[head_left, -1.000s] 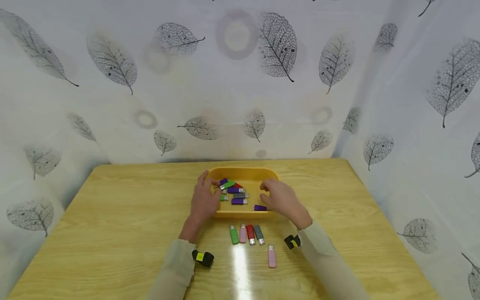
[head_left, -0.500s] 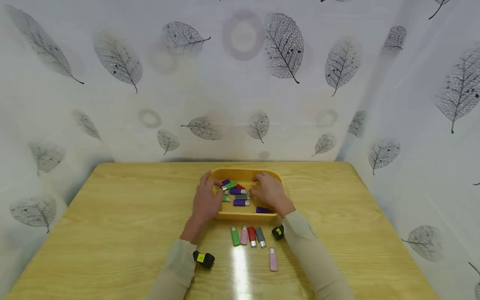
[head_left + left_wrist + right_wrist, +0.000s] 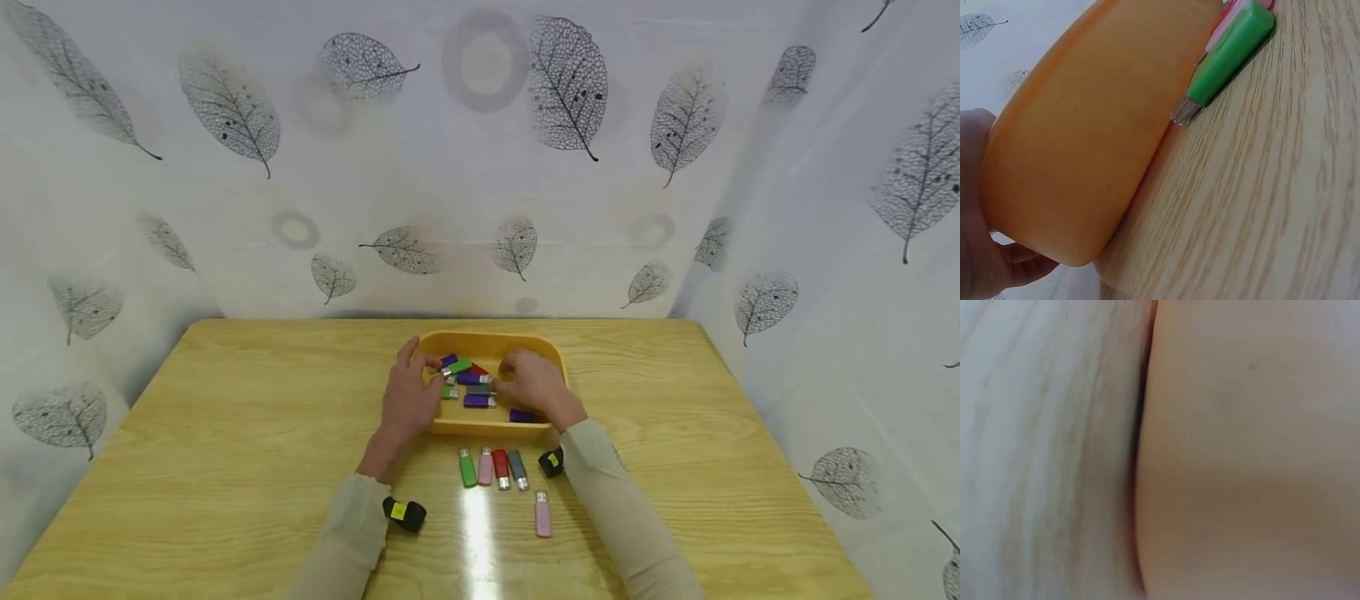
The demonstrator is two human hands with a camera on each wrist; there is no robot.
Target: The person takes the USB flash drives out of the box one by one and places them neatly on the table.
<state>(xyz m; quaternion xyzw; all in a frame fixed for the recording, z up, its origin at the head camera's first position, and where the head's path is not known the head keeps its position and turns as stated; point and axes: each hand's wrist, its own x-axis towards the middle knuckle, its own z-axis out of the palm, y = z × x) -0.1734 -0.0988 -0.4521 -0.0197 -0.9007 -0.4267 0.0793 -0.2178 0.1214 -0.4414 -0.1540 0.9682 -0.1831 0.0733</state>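
Note:
A yellow plastic tray (image 3: 495, 427) holds several USB flash drives, among them a green USB drive (image 3: 458, 367), a purple USB drive (image 3: 476, 402) and a grey USB drive (image 3: 477, 389). My left hand (image 3: 407, 400) grips the tray's left end, with thumb and forefinger over the rim beside the green drive's metal plug. In the left wrist view, fingers (image 3: 1025, 265) curl behind the tray's outer wall. Inside the tray, my right hand (image 3: 532, 382) reaches down with fingertips close by the grey drive's plug. The right wrist view shows only blurred tray wall and wood.
In front of the tray, a green drive (image 3: 467, 468), a pink drive (image 3: 486, 467), a red drive (image 3: 501, 469) and a grey drive (image 3: 517, 470) lie in a row on the wooden table (image 3: 262, 450). Another pink drive (image 3: 543, 514) lies nearer. A leaf-patterned curtain hangs behind.
My right hand has moved left inside the tray, from near its right end to the grey drive's plug. The left hand stays at the tray's left end.

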